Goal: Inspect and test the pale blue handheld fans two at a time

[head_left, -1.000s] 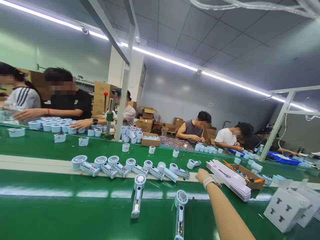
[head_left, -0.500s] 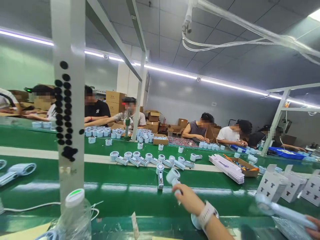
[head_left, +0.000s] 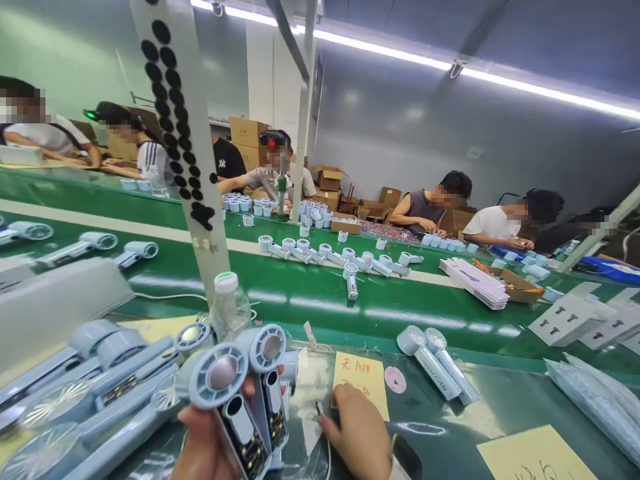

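Note:
Two light-blue handheld fans [head_left: 219, 377] are gripped by my left hand [head_left: 200, 443] in the lower middle of the head view, side by side with round heads up. Their handles are uncovered, showing circuit boards [head_left: 245, 457]. My right hand [head_left: 363, 430], with a watch at the wrist, is closed in a pinch on a small cable plug [head_left: 320, 407]. A white cable runs down below it. The right fingers lie over a yellow note [head_left: 373, 393] with red handwriting. More light-blue fans [head_left: 120, 383] lie piled to the left of my left hand.
Two fans [head_left: 440, 373] lie on the bench at right, near bagged items [head_left: 595, 400] and another yellow note [head_left: 545, 453]. A clear bottle [head_left: 229, 313] stands beside a spotted post [head_left: 180, 133]. Beyond runs a green conveyor [head_left: 300, 303] with a row of fans; several co-workers sit opposite.
The view has turned down and left. My right hand, which held a fan over the conveyor, is now down at the bench with a cable plug. My left hand with two fans has come into view.

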Tool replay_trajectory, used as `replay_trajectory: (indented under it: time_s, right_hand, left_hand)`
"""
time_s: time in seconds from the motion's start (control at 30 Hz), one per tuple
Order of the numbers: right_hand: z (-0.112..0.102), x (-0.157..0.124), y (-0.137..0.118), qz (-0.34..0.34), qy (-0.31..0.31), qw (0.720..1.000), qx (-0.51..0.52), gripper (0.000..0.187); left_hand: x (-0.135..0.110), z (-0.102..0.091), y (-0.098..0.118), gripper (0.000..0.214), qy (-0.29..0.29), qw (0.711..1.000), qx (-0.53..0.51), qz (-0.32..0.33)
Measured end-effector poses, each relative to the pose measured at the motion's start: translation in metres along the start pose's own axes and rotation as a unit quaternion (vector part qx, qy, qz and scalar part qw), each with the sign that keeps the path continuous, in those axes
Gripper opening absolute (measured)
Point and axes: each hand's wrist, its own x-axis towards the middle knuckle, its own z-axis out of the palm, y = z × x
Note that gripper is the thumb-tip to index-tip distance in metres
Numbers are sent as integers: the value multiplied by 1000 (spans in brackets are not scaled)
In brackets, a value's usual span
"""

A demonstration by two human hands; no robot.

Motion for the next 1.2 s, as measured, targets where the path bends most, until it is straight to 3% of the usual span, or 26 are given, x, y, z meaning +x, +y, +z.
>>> replay_trajectory:
  time_s: [0.17, 0.23, 0.27, 0.3, 0.37, 0.4, 0.43, 0.7, 0.8, 0.87, 1.0, 1.1, 1.2]
  right_hand:
    - [13, -6, -7, -35, -44, 998, 40, 11]
    - [13, -15, -6, -43, -91, 987, 125, 8]
    - [12, -21, -6, -39, -133, 969, 203, 6]
    - [10, -27, -7, -30, -179, 939, 291, 15]
    - [6, -39, -11, -6, -253, 860, 443, 38]
    - [4, -44, -15, 3, -267, 832, 486, 46]
    - [2, -48, -19, 7, -264, 823, 503, 50]
    - [6, -60, -41, 31, -166, 823, 543, 64]
    - [15, -62, -43, 53, -179, 813, 552, 64]
    - [19, -62, -42, 40, -184, 820, 540, 61]
    - [20, -64, -37, -141, -115, 877, 445, 59]
    - [9, -57, -35, -273, -175, 878, 351, 47]
    - [-16, -14, -33, -259, -184, 922, 224, 31]
  left_hand:
    - [-6, 10, 14, 58, -40, 999, 22, 17]
    - [-7, 16, 16, 59, -72, 996, 38, 20]
    - [-7, 20, 17, 59, -84, 995, 42, 27]
    - [-7, 24, 16, 59, -90, 994, 43, 39]
    - [-7, 34, 14, 58, -87, 993, 43, 62]
    - [-7, 39, 13, 58, -84, 993, 40, 66]
    - [-7, 44, 11, 58, -80, 994, 36, 64]
    - [-14, 50, 6, 59, -86, 993, 28, 75]
    - [-14, 46, -1, 60, -85, 988, 45, 120]
    - [-12, 43, -3, 62, -68, 987, 48, 139]
    - [-6, 38, 10, 62, -70, 991, 46, 105]
    - [-1, 36, 30, 61, -36, 979, 42, 194]
    - [-3, 32, 44, 60, -29, 969, 65, 238]
